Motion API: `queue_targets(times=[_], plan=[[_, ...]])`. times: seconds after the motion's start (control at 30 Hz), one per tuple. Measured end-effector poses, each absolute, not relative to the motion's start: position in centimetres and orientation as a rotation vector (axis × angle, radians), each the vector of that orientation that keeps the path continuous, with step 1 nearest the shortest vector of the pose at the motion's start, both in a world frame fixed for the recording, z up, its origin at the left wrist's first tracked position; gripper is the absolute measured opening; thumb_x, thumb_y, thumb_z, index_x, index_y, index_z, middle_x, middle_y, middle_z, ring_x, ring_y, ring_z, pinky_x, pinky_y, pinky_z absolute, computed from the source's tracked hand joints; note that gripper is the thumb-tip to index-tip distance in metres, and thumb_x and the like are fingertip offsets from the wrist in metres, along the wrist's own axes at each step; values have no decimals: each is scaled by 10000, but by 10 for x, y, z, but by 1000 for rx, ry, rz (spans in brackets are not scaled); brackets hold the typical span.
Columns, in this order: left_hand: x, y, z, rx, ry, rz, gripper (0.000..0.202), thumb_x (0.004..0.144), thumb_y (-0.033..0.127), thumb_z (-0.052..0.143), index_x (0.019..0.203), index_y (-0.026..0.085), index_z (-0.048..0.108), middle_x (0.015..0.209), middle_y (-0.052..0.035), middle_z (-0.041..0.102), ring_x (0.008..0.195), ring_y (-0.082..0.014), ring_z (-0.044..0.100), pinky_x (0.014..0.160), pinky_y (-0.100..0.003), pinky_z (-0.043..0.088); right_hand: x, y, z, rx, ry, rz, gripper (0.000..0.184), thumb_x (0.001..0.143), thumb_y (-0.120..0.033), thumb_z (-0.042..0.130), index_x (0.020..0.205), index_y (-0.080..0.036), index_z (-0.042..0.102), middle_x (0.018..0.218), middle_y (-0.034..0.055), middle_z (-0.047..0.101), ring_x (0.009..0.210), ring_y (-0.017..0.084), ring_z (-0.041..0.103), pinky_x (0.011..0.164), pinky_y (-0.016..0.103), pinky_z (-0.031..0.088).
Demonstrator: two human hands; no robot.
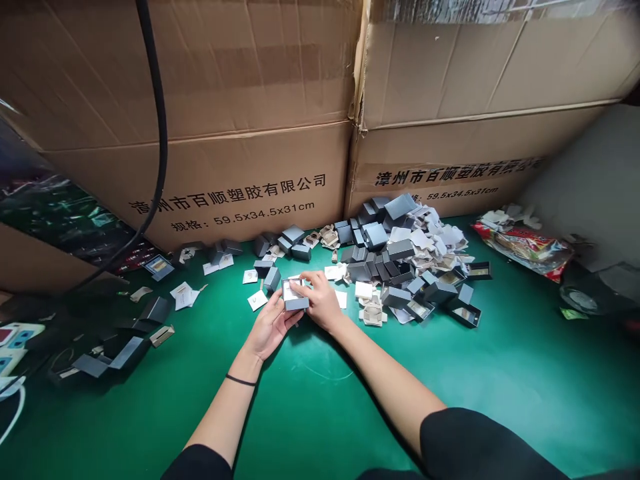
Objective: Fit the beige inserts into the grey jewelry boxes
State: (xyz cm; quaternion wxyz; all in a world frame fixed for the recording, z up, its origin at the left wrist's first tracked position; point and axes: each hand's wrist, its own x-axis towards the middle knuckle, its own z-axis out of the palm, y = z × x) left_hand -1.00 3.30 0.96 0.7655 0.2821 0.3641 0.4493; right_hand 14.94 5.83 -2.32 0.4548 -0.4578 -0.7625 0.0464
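Between my two hands is a small dark grey box (296,304) with a white insert showing inside it. My left hand (269,327) is wrapped round the box from the left and below. From the right, my right hand (323,300) grips it, its fingers reaching over the white insert. What lies under the fingers is hidden. Just beyond my hands stand more small grey boxes (271,280), and a white card (257,301) lies to the left of them.
A heap of grey boxes (387,263) and white paper inserts (435,233) spreads to the right. Large cardboard cartons (250,180) wall off the back. A black cable (159,120) hangs at left. Grey box parts (127,353), a power strip (17,340) and a red packet (525,247) lie on the green table (320,413).
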Motion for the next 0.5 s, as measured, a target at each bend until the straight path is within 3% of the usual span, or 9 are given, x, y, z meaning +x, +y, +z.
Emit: queue_targets(times=[0.1, 0.23, 0.33, 0.43, 0.5], plan=[[-8, 33, 10, 609, 812, 1008, 371, 829, 202, 656, 1193, 219, 586, 1031, -48, 692, 826, -126, 673, 741, -240, 572, 149, 57, -15, -1155, -1809, 312, 340, 845, -77, 462, 1027, -221, 712, 1220, 96, 622, 1082, 203, 560, 888, 358, 515], [4, 32, 7, 739, 917, 1073, 408, 777, 200, 695, 1179, 194, 632, 1028, -59, 675, 755, -131, 647, 620, -215, 550, 153, 51, -6, -1094, -1574, 595, 309, 847, -100, 413, 977, -200, 674, 1144, 74, 677, 1060, 157, 624, 875, 303, 539], [16, 23, 10, 845, 1130, 1268, 368, 728, 159, 720, 1094, 187, 692, 1058, -56, 643, 939, -187, 635, 699, -218, 552, 165, 48, -7, -1079, -1537, 625, 241, 789, -108, 476, 911, -193, 666, 1082, 80, 698, 1029, 180, 638, 874, 323, 540], [17, -4, 18, 863, 1191, 1447, 485, 713, 137, 736, 1178, 254, 666, 1167, -61, 603, 1210, -254, 514, 853, -247, 540, 187, 48, -3, -1221, -1582, 550, 243, 766, -104, 483, 885, -188, 678, 1060, 94, 697, 1030, 218, 628, 908, 395, 523], [8, -33, 21, 764, 1065, 1439, 473, 767, 192, 712, 1226, 275, 634, 1195, -79, 596, 1231, -274, 493, 895, -300, 537, 206, 47, 8, -1328, -1625, 447, 253, 796, -116, 482, 932, -172, 688, 1127, 125, 673, 1080, 248, 601, 955, 454, 490]])
